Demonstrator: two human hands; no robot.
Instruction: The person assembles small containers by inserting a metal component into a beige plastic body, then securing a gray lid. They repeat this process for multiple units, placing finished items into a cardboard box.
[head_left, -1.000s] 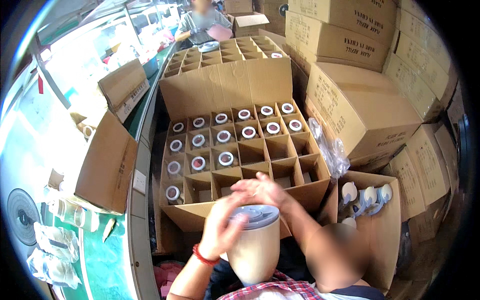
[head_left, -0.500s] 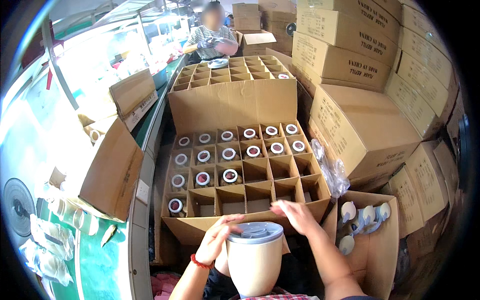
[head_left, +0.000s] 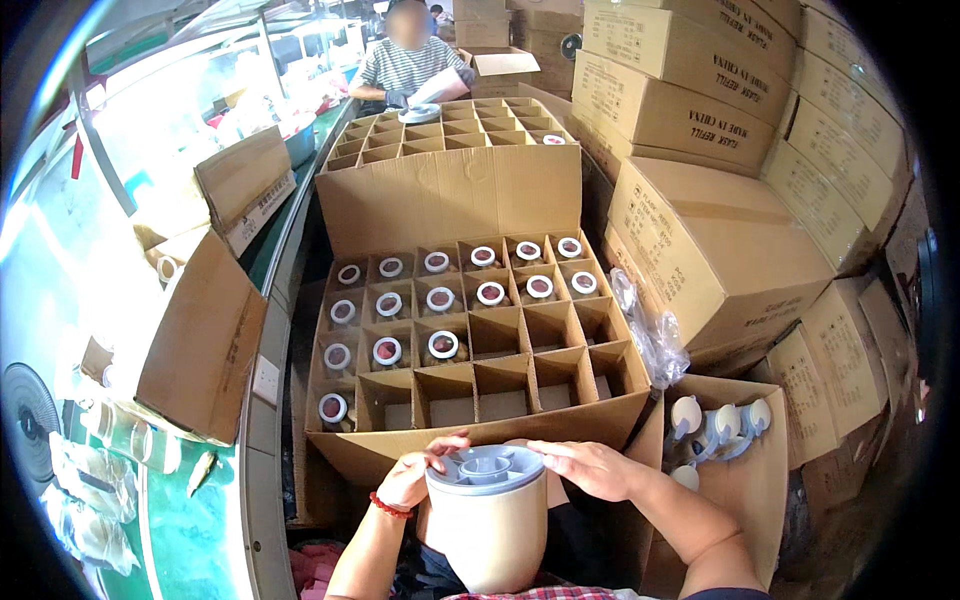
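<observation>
A cream, tapering flask body [head_left: 488, 535] stands upright in front of me. A round grey lid [head_left: 490, 462] with a raised ring in its middle sits on its wide top. The curled fingers of my left hand [head_left: 412, 474], with a red beaded bracelet at the wrist, grip the lid's left edge. My right hand [head_left: 588, 468] presses its fingers together against the right edge; its thumb is hidden. Just beyond is a divided carton [head_left: 470, 425], where several glass liners [head_left: 441, 346] with white rims and reddish middles stand in the cells.
An open box with several grey-and-cream lid parts [head_left: 722, 425] sits to the right, below stacked cartons [head_left: 710, 240]. At left runs a green bench [head_left: 215, 520] with cardboard and plastic-wrapped pieces. A co-worker [head_left: 408, 70] stands behind a farther divided carton [head_left: 450, 180].
My right hand has come in from the carton's edge onto the lid, and my left fingers now curl over its rim. The far co-worker's hands have lowered. The whole view has shifted slightly.
</observation>
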